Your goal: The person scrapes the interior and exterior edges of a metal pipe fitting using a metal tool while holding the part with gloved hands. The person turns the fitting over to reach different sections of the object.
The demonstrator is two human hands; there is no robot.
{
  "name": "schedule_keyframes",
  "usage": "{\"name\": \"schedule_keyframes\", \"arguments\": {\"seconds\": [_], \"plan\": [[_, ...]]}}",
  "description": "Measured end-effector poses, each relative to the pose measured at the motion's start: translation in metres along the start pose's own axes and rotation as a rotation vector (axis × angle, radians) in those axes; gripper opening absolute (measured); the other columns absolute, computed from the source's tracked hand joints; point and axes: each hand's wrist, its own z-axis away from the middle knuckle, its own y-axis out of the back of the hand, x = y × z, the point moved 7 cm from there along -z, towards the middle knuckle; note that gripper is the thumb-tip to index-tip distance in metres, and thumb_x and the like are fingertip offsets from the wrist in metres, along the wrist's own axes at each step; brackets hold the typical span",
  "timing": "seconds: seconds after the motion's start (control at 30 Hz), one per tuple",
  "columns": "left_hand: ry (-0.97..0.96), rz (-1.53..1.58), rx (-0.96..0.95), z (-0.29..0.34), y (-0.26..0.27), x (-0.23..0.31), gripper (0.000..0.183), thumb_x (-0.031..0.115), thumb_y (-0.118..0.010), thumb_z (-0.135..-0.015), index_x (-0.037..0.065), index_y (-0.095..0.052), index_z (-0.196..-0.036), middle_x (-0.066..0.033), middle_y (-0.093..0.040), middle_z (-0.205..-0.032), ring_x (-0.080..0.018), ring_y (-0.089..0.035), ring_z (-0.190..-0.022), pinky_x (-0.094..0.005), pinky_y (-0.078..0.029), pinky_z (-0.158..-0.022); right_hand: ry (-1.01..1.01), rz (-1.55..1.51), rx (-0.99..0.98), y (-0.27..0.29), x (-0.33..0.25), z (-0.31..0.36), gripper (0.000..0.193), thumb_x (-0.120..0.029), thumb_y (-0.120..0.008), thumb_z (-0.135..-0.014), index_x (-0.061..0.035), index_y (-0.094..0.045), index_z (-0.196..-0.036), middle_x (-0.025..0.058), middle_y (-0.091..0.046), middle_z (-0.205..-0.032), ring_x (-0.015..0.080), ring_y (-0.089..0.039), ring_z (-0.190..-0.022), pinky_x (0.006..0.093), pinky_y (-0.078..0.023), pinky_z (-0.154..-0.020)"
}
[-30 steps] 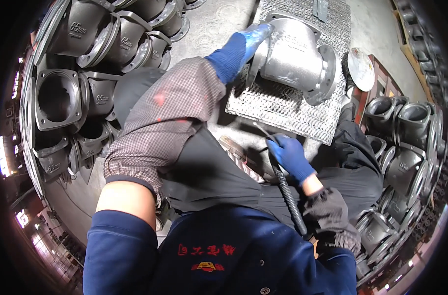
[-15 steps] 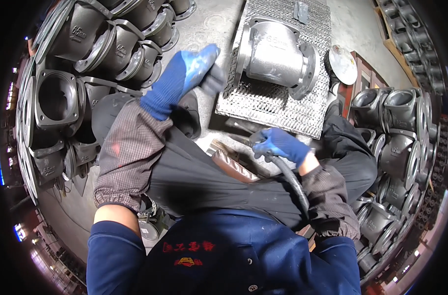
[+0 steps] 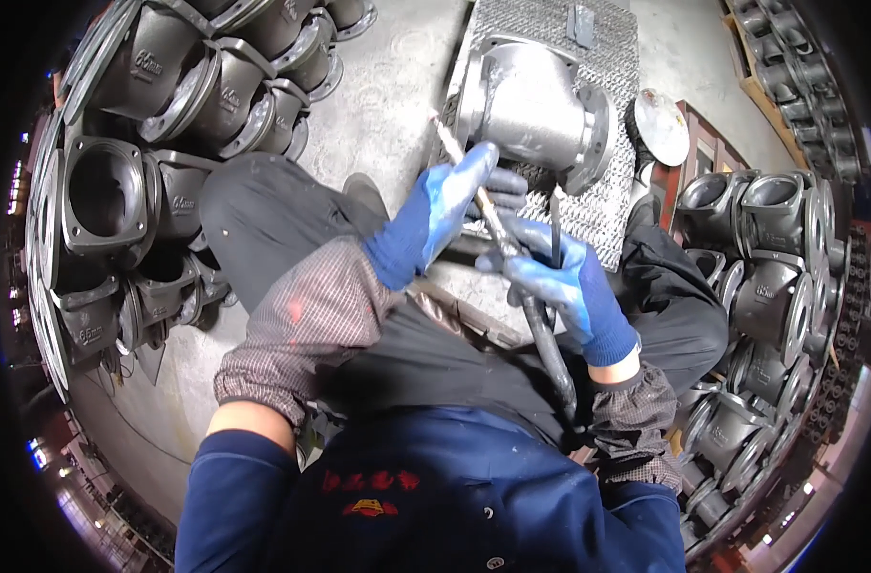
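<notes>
A slim rod-like tool (image 3: 493, 222) on a thick black hose (image 3: 548, 355) slants up between my hands, its thin pale tip near the casting's left flange. My gloved left hand (image 3: 445, 205) is closed about its upper shaft. Lower down, my gloved right hand (image 3: 562, 277) grips the tool where the hose begins. A thin dark pointed rod (image 3: 556, 224) also stands up from my right hand; its exact kind cannot be made out. Just beyond my hands, a grey flanged pipe casting (image 3: 531, 100) lies on its side on a textured metal-topped block (image 3: 598, 215).
Stacked grey flanged castings (image 3: 111, 196) crowd the left side, with more castings (image 3: 775, 286) at the right. A round whitish disc (image 3: 663, 127) sits right of the block. A small grey piece (image 3: 581, 26) lies on the block's far end. My bent legs (image 3: 283, 215) flank the work.
My left hand has come down and right from beside the block and closed on the tool. My right hand has turned the tool upward; its tip now points away from me.
</notes>
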Motion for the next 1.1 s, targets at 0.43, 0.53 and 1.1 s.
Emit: {"name": "schedule_keyframes", "arguments": {"seconds": [0.43,0.53,1.1], "plan": [[-0.235,-0.273,-0.110,-0.016,0.006,0.013,0.054,0.043,-0.040,-0.096,-0.006,-0.053,-0.117,-0.0161,-0.060,-0.112,-0.0228,-0.059,-0.100,-0.0333,-0.049,-0.086,0.377,0.904,0.521,-0.009,-0.009,-0.041,0.030,-0.027,-0.070,-0.066,-0.0034,-0.064,-0.082,0.0168,-0.062,-0.078,0.0346,-0.061,-0.072,0.0417,-0.049,-0.062],[-0.250,-0.301,-0.153,-0.012,-0.005,0.022,0.048,0.035,-0.040,-0.097,-0.006,-0.056,-0.114,-0.0148,-0.064,-0.105,-0.0161,-0.062,-0.090,-0.0283,-0.048,-0.087,0.034,0.228,0.286,-0.007,0.018,-0.053,0.021,-0.021,-0.060,-0.083,-0.0005,-0.063,-0.079,0.0134,-0.064,-0.071,0.0213,-0.062,-0.060,0.0296,-0.049,-0.056],[0.127,-0.366,0.054,-0.017,0.029,-0.001,0.037,0.035,-0.048,-0.094,0.002,-0.060,-0.083,-0.0032,-0.052,-0.052,-0.0074,-0.043,-0.035,-0.0220,-0.032,-0.031,-0.018,-0.566,0.241,-0.027,0.067,-0.073,0.049,-0.047,-0.047,-0.091,0.0018,-0.056,-0.094,0.0090,-0.059,-0.065,0.0133,-0.054,-0.049,0.0236,-0.042,-0.043]]}}
